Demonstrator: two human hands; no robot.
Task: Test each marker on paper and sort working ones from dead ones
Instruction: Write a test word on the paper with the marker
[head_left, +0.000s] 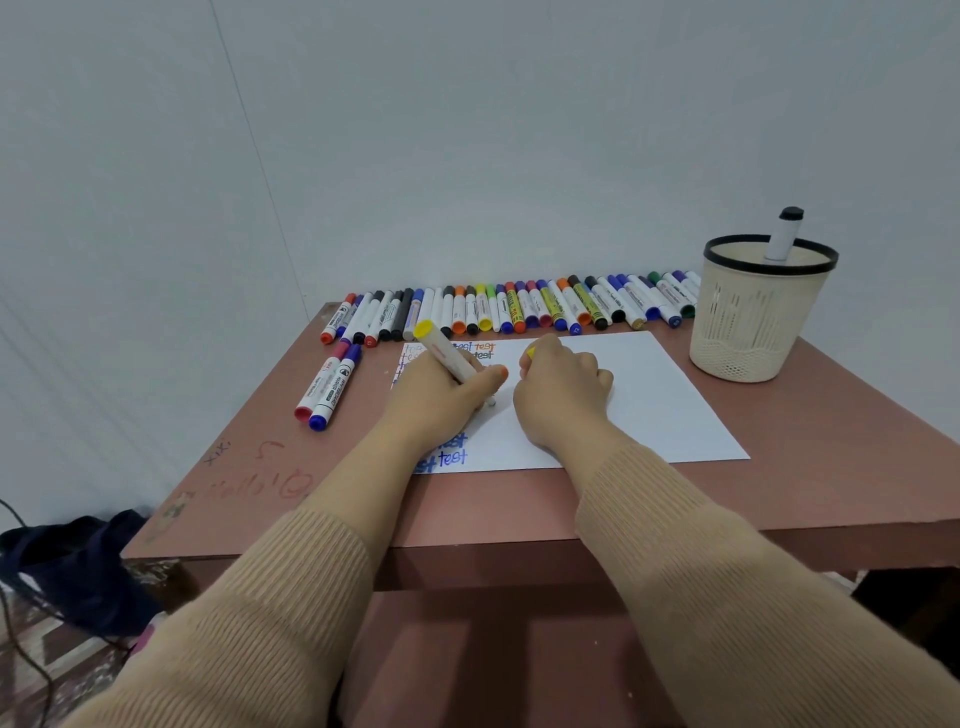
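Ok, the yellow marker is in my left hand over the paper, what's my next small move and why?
Probably bring the yellow marker down onto bare paper and write a short test word. Your left hand grips it writing end down over the sheet, and your right hand pinches what looks like its yellow cap, so it seems uncapped and ready to test.

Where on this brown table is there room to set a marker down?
Bare: brown tabletop right of the white paper sheet, nearer than the beige mesh basket; also nearer than the pink and blue markers at left. Crowded: the far-edge marker row.
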